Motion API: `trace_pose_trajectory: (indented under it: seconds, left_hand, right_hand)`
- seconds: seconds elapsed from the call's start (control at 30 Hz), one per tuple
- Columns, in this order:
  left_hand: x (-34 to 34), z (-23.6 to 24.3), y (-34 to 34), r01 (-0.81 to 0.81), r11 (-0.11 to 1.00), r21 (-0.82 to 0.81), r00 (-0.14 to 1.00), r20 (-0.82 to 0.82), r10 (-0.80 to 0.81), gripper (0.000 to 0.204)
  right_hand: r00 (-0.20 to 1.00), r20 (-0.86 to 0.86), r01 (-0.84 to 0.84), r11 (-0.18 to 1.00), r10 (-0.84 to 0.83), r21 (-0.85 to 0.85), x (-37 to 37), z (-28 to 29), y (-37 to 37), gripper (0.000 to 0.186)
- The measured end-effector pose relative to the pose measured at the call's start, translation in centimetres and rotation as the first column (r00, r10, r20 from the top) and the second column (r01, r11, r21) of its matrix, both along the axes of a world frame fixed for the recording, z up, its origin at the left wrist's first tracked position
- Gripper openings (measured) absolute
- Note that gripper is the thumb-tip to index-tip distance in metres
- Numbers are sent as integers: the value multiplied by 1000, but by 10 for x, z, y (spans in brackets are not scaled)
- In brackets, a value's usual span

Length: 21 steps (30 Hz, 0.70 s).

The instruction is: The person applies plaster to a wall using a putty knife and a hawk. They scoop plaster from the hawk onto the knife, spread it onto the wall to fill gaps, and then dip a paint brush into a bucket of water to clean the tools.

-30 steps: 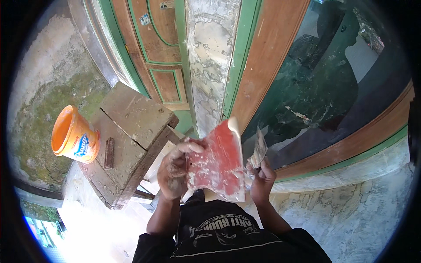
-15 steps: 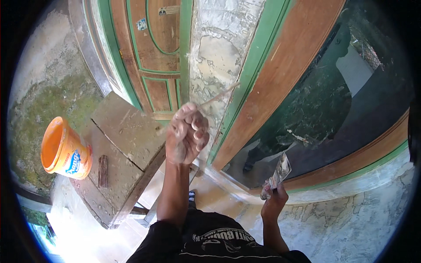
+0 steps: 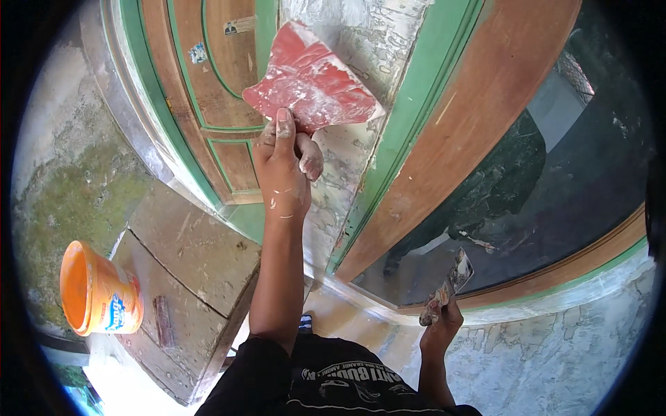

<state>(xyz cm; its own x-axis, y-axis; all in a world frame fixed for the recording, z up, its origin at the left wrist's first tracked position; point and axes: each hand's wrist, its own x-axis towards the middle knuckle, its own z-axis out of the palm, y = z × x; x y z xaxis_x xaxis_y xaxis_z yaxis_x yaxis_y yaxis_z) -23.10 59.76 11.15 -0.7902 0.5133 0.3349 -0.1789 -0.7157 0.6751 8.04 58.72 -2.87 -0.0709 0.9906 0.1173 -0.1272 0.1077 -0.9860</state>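
My left hand (image 3: 281, 166) is raised with its fingers closed on a red plastic spreader (image 3: 316, 83) streaked with white filler. The spreader is in front of the mottled plaster strip (image 3: 333, 194) between a panelled door (image 3: 222, 90) and a glazed frame; whether it touches the plaster I cannot tell. Lower right, my right hand (image 3: 440, 329) grips a narrow metal scraper (image 3: 458, 270) with a filler-caked handle, held beside the dark glass (image 3: 506, 229).
An orange bucket (image 3: 90, 284) and a small dark bar (image 3: 164, 322) rest on a worn wooden platform (image 3: 180, 246) at left. A green and bare-wood frame (image 3: 485, 97) runs along the glass. A mossy wall is far left, a grey plastered surface (image 3: 548, 353) lower right.
My left hand has lifted the red spreader up and forward to the plaster strip, turning it over. My right hand with the scraper has moved down and rightward in the view.
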Motion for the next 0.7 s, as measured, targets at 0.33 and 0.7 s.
trace_pose_trajectory:
  seconds: [0.33,0.7]
  left_hand:
    - [-23,3,18,-66,997,-30,991,112,69,29]
    - [-7,13,21,-8,998,-66,998,68,12,31]
  right_hand:
    - [997,-71,5,999,-2,51,-19,-4,12,25]
    - [1000,-26,-3,999,4,40,-24,8,5,24]
